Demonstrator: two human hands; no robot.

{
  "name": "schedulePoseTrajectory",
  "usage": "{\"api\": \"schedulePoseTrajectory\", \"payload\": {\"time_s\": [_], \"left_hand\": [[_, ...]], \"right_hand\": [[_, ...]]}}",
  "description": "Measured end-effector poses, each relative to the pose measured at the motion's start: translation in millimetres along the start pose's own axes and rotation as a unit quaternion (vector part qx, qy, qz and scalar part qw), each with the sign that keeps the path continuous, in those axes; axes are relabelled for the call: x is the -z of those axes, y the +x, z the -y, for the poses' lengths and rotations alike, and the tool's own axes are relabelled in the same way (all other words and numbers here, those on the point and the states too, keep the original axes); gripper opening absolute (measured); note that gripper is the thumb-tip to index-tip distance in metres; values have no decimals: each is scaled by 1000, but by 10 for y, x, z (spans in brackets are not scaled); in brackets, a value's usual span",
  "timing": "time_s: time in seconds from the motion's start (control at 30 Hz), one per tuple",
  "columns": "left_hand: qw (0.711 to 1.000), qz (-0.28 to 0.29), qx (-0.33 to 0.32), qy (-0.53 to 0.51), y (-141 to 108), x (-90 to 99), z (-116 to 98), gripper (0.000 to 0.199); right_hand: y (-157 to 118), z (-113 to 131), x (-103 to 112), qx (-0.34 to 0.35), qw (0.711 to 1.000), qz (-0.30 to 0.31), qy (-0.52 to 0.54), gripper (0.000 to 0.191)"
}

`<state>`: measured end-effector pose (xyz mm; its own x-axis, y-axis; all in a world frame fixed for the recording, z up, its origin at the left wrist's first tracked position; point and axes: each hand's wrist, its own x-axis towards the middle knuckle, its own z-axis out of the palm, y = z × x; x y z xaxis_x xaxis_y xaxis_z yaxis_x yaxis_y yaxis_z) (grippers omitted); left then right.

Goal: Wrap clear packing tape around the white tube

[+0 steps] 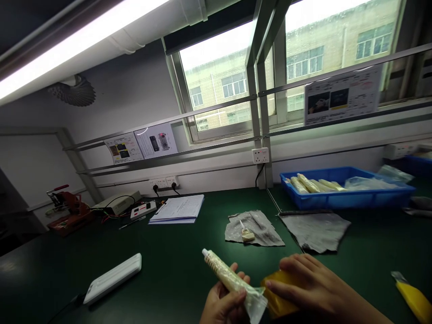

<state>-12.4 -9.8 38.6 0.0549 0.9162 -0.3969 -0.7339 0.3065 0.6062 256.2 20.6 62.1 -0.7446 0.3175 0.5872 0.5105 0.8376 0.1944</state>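
Observation:
My left hand (226,303) is closed around a cream-coloured tube (223,271) with a white tip at its upper end. Loose clear plastic film hangs from the tube's lower end. My right hand (312,283) grips a roll of amber tape (281,298) just right of the tube, its near edge close to the film; whether they touch I cannot tell. Beyond the hands, a grey cloth (261,222) lies on the dark green table (175,256), with a small cream-coloured piece with a white nozzle (248,233) on it. A second grey cloth (317,227) is spread to its right.
A blue tray (354,198) at the back right holds several wrapped tubes (308,182). A yellow-handled cutter (415,297) lies at the right edge. On the left are a white power bank (113,279) with a cable, papers (178,209) and a red hand press (69,204).

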Motion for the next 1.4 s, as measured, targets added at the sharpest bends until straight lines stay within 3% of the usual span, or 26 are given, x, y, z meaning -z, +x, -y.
{"api": "schedulePoseTrajectory", "payload": {"time_s": [0.27,0.4,0.57,0.87,1.03,1.17,1.4], "left_hand": [[988,63,-5,140,13,24,-129,82],[977,55,-32,201,-19,22,-207,91],[970,67,-37,231,-78,-9,-282,78],[954,51,-126,267,136,214,-185,88],[962,45,-83,258,13,91,-246,75],[971,78,-31,222,-40,56,-263,72],[986,120,-5,117,37,149,-204,102]], "right_hand": [[-52,-14,-19,13,998,42,-35,61],[4,-33,20,33,999,25,-34,52],[92,-28,75,39,999,16,-15,43],[51,-14,24,33,999,24,-34,46],[51,-6,67,28,999,20,-23,45],[53,-5,82,28,999,15,-9,41],[-4,9,12,-7,999,26,32,43]]}}
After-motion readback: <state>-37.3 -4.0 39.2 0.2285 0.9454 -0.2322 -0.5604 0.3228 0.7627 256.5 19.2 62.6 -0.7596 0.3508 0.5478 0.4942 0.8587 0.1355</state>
